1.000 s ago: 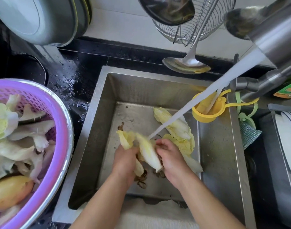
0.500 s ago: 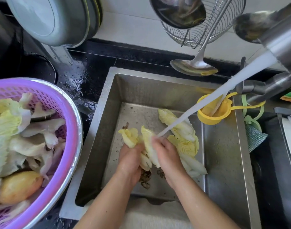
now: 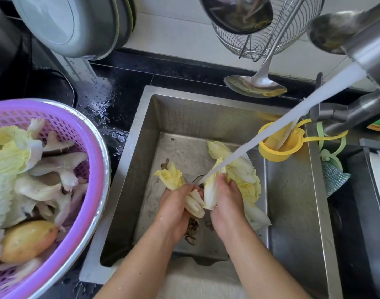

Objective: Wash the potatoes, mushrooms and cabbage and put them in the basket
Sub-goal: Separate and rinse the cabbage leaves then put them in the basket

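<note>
Cabbage-washing step: left hand (image 3: 176,209) grips one cabbage piece (image 3: 174,180), right hand (image 3: 224,201) another leaf (image 3: 212,190) mid-frame under the stream (image 3: 271,128). Next, probably carry them to the basket (image 3: 94,169) at left.

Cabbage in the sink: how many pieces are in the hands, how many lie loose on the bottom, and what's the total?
Held in left hand: 1 cabbage piece
Held in right hand: 1 cabbage leaf
Loose on the sink floor: 1 overlapping cabbage pile; the leaves in it cannot be told apart
Total: 3
</note>
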Motion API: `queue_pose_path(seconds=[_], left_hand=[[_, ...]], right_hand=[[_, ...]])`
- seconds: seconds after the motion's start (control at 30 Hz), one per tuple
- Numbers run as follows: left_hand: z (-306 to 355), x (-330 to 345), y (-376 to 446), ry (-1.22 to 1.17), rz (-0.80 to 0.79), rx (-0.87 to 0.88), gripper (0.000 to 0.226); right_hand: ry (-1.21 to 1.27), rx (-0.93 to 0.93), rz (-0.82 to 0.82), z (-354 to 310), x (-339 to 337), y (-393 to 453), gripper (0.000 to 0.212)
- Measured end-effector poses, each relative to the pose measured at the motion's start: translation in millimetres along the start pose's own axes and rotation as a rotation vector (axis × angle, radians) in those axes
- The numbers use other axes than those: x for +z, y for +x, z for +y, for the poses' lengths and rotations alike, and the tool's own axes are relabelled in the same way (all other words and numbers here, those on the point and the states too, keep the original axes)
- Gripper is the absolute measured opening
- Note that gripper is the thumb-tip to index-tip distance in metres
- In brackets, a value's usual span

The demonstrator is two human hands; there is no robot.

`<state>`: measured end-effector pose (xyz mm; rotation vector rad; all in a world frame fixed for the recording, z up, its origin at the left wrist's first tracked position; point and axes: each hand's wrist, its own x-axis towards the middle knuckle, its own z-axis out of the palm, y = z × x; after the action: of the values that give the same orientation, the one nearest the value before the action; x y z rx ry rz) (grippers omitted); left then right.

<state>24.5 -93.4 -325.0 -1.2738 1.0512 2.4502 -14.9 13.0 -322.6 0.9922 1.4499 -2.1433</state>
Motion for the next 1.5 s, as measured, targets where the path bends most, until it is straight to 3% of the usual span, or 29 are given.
queue_pose_path(seconds=[0.2, 0.27, 0.37, 0.47, 0.6, 0.7, 0.83, 0.93, 1.0, 1.13, 1.2, 1.3, 1.37, 1.43, 1.5], left_hand=[[0.2, 6.3, 0.2, -0.028, 0.147, 0.121, 0.010], [4.3, 1.4, 2.1, -0.065, 0.170, 0.140, 0.011], [7.0, 2.8, -6.6, 0.091, 0.045, 0.101, 0.006], [1.2, 8.5, -10.6, 0.186, -0.124, 0.031, 0.025], [0.5, 4.9, -8.9, 0.119, -0.182, 0.016, 0.039], [-2.9, 0.2, -5.4, 0.124, -0.102, 0.010, 0.032], [-4.8, -3.5, 3.5, 0.100, 0.062, 0.033, 0.026], [-3.6, -3.6, 4.2, 0.089, 0.052, 0.093, 0.031], [-3.6, -3.3, 4.2, 0.026, 0.093, 0.125, 0.032], [2.9, -4.9, 5.3, -0.175, 0.235, 0.135, 0.033], [7.3, -6.2, 5.9, -0.191, 0.207, 0.114, 0.038], [6.5, -2.3, 0.1, -0.076, 0.029, -0.011, 0.038], [4.1, 1.5, -5.6, -0.022, -0.122, -0.109, 0.038], [5.7, 3.0, -10.3, -0.022, -0.225, -0.152, 0.039], [11.0, 2.6, -13.7, -0.060, -0.257, -0.187, 0.042]], right_hand=[[0.286, 0.022, 0.249, -14.7, -11.4, 14.8, 0.018], [0.212, -0.028, 0.282, -25.8, -21.4, 18.7, 0.017], [-0.151, -0.051, 0.033, -33.0, -24.6, 11.9, 0.019], [-0.393, 0.016, -0.201, -23.2, -8.9, -5.6, 0.019], [-0.568, -0.055, -0.108, -12.3, 8.1, -10.3, 0.021], [-0.498, -0.016, -0.066, -5.1, 12.3, -7.6, 0.023], [-0.331, -0.020, 0.138, 5.4, 14.6, -6.5, 0.025], [-0.309, 0.000, 0.082, 12.0, 17.5, -9.8, 0.018], [-0.281, -0.011, 0.073, 11.5, 12.8, -10.9, 0.018], [-0.013, -0.016, 0.259, -4.1, -17.5, -7.1, 0.026], [-0.105, -0.034, 0.281, -10.5, -34.6, -0.8, 0.026], [-0.491, -0.047, 0.077, -19.8, -35.2, -2.6, 0.022], [-0.727, -0.023, -0.158, -26.5, -26.1, -10.6, 0.005], [-0.779, -0.002, -0.315, -30.3, -18.5, -14.2, 0.017], [-0.680, 0.025, -0.349, -30.4, -18.2, -10.1, 0.016]])
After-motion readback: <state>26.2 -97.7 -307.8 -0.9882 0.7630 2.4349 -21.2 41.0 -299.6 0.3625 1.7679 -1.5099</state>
